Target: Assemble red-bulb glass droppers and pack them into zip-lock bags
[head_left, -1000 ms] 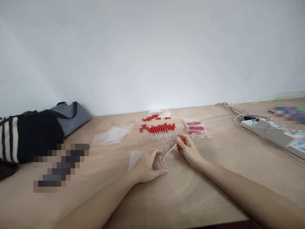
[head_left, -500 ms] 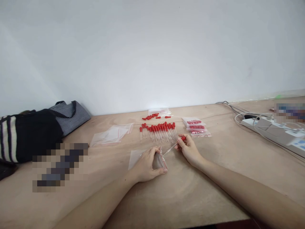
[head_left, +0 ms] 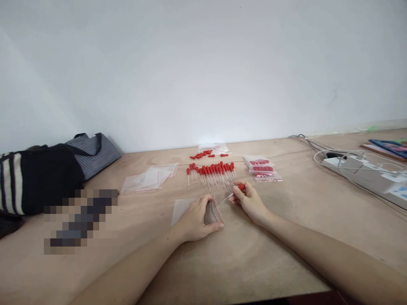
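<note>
My left hand (head_left: 199, 220) grips a clear zip-lock bag (head_left: 182, 208) lying on the table, thumb and fingers spreading its red-edged mouth apart toward the right. Between the fingers of my right hand (head_left: 249, 200) is a glass dropper (head_left: 225, 198) with a red rubber bulb. Its thin tip points left and down at the bag's mouth; whether it is inside cannot be made out. Just beyond both hands lie several more red-bulbed droppers (head_left: 216, 171) in a row, bulbs away from me.
Loose red bulbs (head_left: 202, 154) and clear bags (head_left: 214, 148) lie near the wall. Flat bags (head_left: 149, 178) are at left, filled bags (head_left: 263, 171) at right. A power strip (head_left: 365, 173) with cables stands far right; a black bag (head_left: 47, 178) is far left.
My right hand has moved slightly left with the dropper, bringing its tip closer to the bag's mouth. My left hand stays in place, holding the bag.
</note>
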`<action>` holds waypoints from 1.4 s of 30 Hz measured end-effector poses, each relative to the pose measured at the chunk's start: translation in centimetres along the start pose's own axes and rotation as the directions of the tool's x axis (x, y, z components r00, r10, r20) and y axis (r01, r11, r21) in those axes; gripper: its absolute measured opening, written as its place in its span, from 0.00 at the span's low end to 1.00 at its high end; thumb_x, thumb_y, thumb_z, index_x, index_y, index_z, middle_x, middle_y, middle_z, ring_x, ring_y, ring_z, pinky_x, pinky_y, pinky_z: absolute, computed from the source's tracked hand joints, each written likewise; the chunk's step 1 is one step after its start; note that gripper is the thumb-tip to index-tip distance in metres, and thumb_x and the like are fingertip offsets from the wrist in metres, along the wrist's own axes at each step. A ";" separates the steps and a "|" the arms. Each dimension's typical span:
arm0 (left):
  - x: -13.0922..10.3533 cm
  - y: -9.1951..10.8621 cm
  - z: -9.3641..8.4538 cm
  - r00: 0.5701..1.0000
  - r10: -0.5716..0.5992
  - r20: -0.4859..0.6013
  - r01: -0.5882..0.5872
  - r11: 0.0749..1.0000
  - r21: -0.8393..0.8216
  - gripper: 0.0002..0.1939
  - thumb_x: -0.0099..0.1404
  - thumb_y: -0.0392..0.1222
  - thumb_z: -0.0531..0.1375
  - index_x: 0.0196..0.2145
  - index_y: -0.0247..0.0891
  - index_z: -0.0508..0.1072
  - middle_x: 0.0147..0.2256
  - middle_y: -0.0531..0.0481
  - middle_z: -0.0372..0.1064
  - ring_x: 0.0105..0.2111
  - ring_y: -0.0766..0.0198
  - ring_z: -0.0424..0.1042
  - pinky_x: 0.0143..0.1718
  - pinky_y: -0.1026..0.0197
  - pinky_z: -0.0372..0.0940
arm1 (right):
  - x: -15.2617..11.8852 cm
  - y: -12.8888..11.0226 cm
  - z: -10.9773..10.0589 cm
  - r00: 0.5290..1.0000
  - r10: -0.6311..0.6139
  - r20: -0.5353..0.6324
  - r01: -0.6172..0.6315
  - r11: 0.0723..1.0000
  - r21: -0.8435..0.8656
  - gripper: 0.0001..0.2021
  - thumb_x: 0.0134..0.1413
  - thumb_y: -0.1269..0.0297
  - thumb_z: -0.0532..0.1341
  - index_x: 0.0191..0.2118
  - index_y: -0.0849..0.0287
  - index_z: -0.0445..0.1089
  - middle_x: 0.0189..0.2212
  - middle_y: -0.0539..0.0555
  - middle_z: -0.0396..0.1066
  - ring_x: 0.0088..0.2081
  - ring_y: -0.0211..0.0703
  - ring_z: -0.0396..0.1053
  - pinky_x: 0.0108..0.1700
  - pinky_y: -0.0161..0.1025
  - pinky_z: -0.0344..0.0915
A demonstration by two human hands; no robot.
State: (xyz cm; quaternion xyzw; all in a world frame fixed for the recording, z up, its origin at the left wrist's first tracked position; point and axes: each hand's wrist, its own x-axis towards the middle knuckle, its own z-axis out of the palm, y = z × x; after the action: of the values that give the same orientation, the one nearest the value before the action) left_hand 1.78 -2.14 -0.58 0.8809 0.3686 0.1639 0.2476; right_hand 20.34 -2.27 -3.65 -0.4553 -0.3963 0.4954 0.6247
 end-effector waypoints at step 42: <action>0.1 -0.4 -0.7 0.985 0.155 -0.082 -0.146 0.984 0.101 0.25 0.56 0.48 0.57 0.51 0.40 0.59 0.50 0.45 0.62 0.50 0.55 0.60 0.51 0.51 0.55 | -0.1 -1.5 -1.7 0.794 0.183 0.579 0.105 0.898 -0.428 0.12 0.44 0.61 0.61 0.34 0.58 0.58 0.29 0.48 0.68 0.15 0.25 0.54 0.12 0.24 0.50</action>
State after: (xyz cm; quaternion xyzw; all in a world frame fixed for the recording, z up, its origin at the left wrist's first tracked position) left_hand 1.29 -1.66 -0.22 0.9087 0.3191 0.2039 0.1758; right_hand 22.32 -2.77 -2.69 -0.4094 -0.6664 0.5254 0.3349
